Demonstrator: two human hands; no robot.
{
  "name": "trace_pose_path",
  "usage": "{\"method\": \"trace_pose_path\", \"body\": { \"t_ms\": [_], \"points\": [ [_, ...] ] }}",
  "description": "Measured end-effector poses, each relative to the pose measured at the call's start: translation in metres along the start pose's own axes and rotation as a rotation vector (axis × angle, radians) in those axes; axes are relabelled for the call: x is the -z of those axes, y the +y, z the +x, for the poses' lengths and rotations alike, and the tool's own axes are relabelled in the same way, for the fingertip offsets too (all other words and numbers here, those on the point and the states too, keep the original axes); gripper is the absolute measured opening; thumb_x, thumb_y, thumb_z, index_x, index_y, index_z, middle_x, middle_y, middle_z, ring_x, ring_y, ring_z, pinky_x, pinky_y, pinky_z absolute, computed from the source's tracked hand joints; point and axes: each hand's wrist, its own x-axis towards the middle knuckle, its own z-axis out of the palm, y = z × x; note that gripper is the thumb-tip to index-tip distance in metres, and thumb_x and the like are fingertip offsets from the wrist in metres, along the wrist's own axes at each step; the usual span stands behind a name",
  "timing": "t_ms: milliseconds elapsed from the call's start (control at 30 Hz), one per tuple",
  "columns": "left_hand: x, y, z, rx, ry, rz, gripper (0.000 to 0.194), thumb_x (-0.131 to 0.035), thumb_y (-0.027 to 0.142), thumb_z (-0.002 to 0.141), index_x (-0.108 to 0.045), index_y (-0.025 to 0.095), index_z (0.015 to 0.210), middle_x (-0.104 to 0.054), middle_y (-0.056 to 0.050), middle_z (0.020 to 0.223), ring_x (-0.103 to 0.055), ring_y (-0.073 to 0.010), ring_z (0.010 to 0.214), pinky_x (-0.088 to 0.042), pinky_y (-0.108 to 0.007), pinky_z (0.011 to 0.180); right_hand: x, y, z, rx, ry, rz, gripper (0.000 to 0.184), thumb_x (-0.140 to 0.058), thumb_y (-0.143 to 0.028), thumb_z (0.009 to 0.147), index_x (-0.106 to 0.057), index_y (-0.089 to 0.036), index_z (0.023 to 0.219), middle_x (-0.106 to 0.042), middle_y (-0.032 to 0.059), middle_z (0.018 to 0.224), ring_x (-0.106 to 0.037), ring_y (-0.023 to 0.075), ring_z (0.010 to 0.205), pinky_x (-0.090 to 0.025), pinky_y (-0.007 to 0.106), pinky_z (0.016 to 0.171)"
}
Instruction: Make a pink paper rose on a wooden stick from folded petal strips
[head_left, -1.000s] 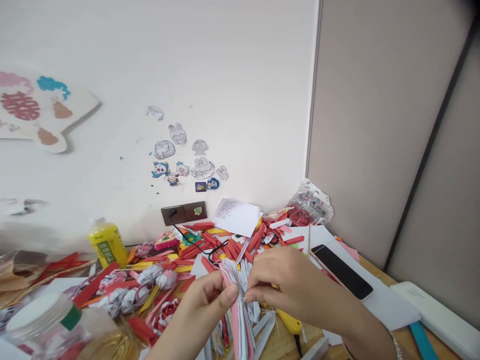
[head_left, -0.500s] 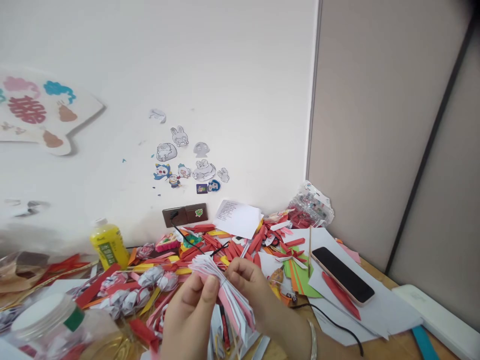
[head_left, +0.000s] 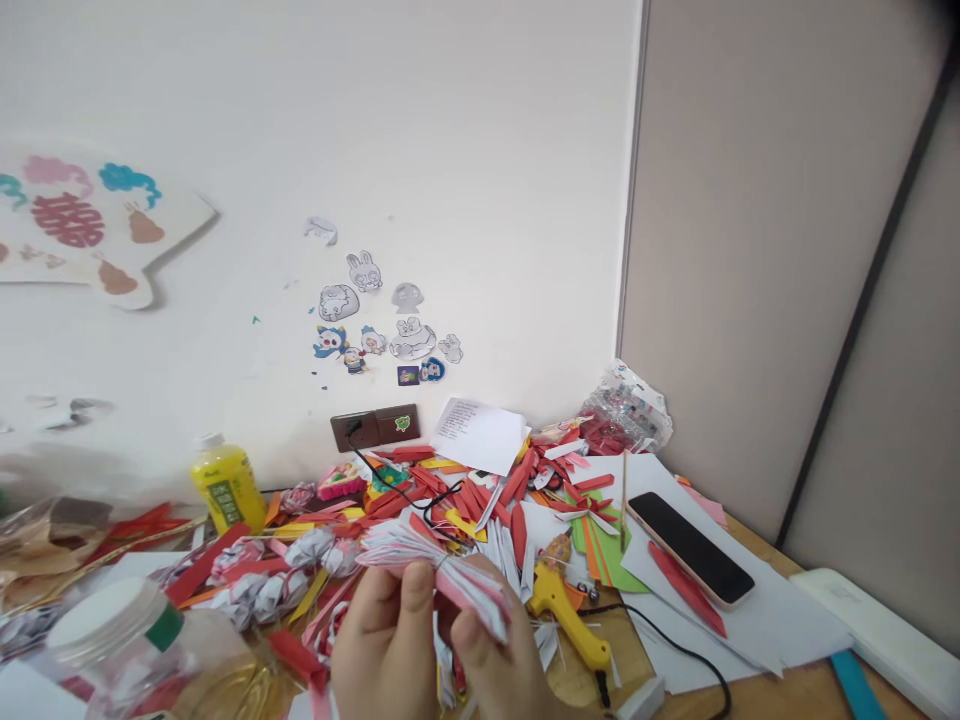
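Far to the left of the fingers, can see a clear jar (head_left: pixel 109 630) with a white lid and, farther back, a yellow bottle (head_left: pixel 226 492). Nearer to the fingers, on the same side, can notice several paper balls (head_left: pixel 277 585), white and pinkish, looking already finished. With the left hand (head_left: pixel 382 640), gripping a pink-and-white paper bundle (head_left: pixel 439 563) between thumb and bent fingers; with the right hand (head_left: pixel 495 655), gripping its right end, thumb pressed on top, other fingers mostly hidden. To judge by its look, already folded in many layers and made narrow at the middle, perhaps tied there, but cannot tell surely. Fanned a little at the left end, but not yet opened layer from layer. Behind the fingers and slightly right, can see red paper strips (head_left: pixel 517 478); just to the right, a yellow glue gun (head_left: pixel 576 625), untouched; farther right, a phone (head_left: pixel 690 548) on white paper (head_left: pixel 780 625).
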Motion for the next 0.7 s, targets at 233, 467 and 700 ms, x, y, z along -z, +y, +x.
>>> {"method": "trace_pose_path", "body": {
  "t_ms": [233, 467, 700],
  "points": [
    [0.001, 0.020, 0.024, 0.087, -0.339, -0.216, 0.025, -0.069, 0.034, 0.064, -0.063, 0.017, 0.081, -0.069, -0.003, 0.080, -0.064, -0.0205, 0.077, -0.050, -0.029, 0.069, 0.036, -0.021, 0.035, 0.128, -0.033, -0.190, 0.027, -0.045, -0.040, 0.084, -0.058, -0.018, 0.076, -0.054, 0.0020, 0.063, -0.051, 0.0155, 0.058, -0.045, 0.026, 0.055],
    [0.023, 0.027, 0.045, -0.521, -0.592, 0.448, 0.018, -0.058, 0.031, 0.075, -0.068, 0.024, 0.089, -0.071, -0.007, 0.092, -0.063, -0.0229, 0.088, -0.049, -0.032, 0.078, 0.063, -0.044, 0.063, 0.332, -0.340, -0.526, 0.026, -0.044, -0.030, 0.077, -0.035, -0.020, 0.054, -0.031, -0.0053, 0.049, -0.031, 0.0095, 0.046, -0.026, 0.023, 0.046],
    [0.032, 0.025, 0.041, -1.263, -0.569, 0.525, 0.023, -0.049, 0.008, 0.079, -0.063, 0.022, 0.090, -0.070, -0.005, 0.075, -0.059, -0.0180, 0.067, -0.047, -0.029, 0.065, 0.074, -0.061, 0.063, 0.835, -0.307, -0.787, 0.027, -0.038, -0.034, 0.078, -0.042, -0.020, 0.055, -0.041, -0.0019, 0.048, -0.034, 0.0121, 0.045, -0.021, 0.026, 0.046]
  ]
}}
